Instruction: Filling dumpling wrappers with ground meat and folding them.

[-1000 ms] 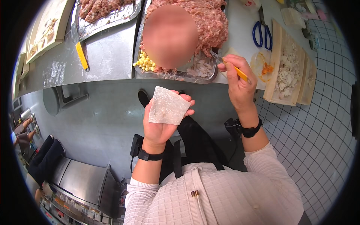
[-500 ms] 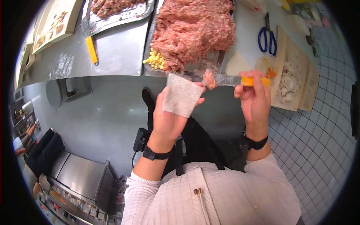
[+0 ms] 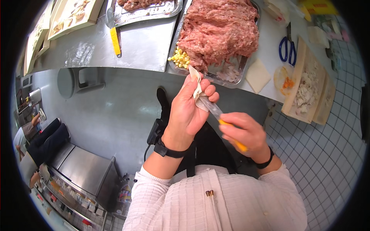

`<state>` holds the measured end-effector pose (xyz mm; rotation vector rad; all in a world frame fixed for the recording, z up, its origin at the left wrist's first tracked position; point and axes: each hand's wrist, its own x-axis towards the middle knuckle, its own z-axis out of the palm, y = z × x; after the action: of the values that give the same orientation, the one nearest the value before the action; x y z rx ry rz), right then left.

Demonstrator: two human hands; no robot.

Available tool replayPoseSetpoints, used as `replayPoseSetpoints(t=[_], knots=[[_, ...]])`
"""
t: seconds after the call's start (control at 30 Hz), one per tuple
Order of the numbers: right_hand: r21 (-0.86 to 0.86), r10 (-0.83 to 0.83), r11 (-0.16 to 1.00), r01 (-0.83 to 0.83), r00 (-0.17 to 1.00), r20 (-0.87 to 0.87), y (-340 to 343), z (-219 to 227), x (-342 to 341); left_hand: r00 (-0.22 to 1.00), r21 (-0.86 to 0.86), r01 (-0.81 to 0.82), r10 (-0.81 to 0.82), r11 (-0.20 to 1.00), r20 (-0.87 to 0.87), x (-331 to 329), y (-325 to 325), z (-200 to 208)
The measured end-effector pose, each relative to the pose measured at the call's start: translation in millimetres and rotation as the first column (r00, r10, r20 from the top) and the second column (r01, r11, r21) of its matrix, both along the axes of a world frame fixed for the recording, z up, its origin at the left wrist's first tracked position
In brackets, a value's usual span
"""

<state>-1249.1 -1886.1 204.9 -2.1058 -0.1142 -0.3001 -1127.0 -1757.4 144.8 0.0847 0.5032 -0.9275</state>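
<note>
Steel counter behind; left hand clenches a wrapper, right hand grips a spatula. Best keep folds tight below the meat tray.

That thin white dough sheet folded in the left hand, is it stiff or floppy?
Probably floppy: the dough sheet bends and creases where the left hand closes round it. Likely light, since fingertips alone carry it. Perhaps easy to tear, being so thin against the spatula.

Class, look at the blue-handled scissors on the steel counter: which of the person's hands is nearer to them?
Right. The right hand sits below the blue-handled scissors, holding a yellow-handled spatula; the left hand, folding a pale wrapper, lies further left.
</note>
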Motion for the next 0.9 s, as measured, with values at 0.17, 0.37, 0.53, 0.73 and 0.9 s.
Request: replayPoseSetpoints(t=[0.17, 0.37, 0.53, 0.73, 0.9], knots=[[0.221, -0.202, 0.951, 0.214, 0.976, -0.076, -15, 17, -16, 1.0, 0.076, -0.031, 0.031, 0.997, 0.004, 13, 9, 10], [0.147, -0.071, 0.986, 0.078, 0.996, -0.055, -10, 11, 5, 0.981, 0.302, 0.052, -0.106, 0.952, 0.164, 15, 9, 29], [0.451, -0.176, 0.852, 0.267, 0.956, -0.234, -6, 10, 14, 0.608, 0.699, 0.004, -0.557, 0.715, 0.566, 0, 27, 12], [0.698, -0.346, 0.614, 0.368, 0.921, -0.18, 0, 2, 30, 0.45, 0.745, -0.036, -0.655, 0.666, 0.607, -2, 38, 22], [0.752, -0.274, 0.564, 0.341, 0.936, -0.22, 6, -3, 42, 0.66, 0.658, 0.119, -0.554, 0.744, 0.507, 11, 41, 33]])
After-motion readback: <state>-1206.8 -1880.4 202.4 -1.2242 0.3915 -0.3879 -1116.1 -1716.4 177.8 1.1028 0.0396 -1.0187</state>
